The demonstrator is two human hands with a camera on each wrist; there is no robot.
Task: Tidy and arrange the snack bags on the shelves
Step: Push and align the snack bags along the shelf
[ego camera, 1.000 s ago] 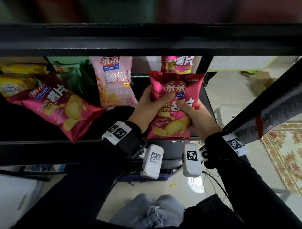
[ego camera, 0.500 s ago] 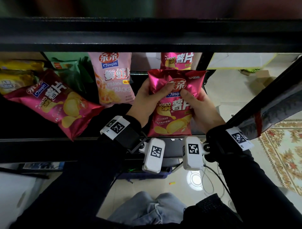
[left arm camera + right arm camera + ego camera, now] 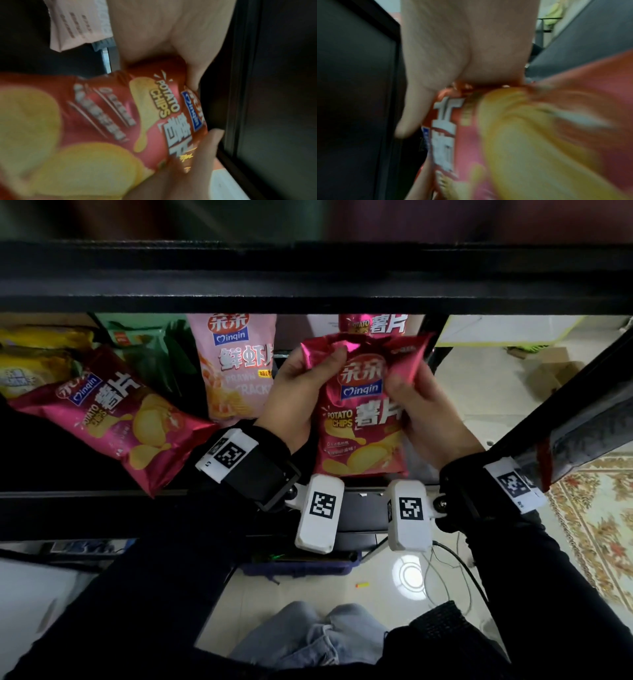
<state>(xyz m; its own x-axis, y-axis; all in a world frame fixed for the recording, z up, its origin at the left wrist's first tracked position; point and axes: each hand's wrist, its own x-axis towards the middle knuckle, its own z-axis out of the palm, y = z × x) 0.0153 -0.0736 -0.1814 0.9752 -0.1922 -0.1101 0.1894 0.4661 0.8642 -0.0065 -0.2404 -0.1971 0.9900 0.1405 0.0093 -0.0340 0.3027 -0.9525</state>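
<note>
Both hands grip shiny magenta foil potato-chip bag (image 3: 363, 419), upright at near shelf edge, right end: left hand (image 3: 298, 395) pinches top-left corner; right hand (image 3: 424, 412) wraps right side w/ thumb on front.

Magenta chip bag (image 3: 363, 419) with yellow chips; pale pink prawn-cracker bag (image 3: 236, 364).

My head camera looks forward and down past a dark upper shelf (image 3: 308, 275) onto the lower shelf's front edge (image 3: 85, 498). Each wrist camera sits very close, looking along its hand: my left hand (image 3: 171, 33), my right hand (image 3: 467, 40). All three views share the red potato chip bag (image 3: 363, 419), blurred in both wrist views.
</note>
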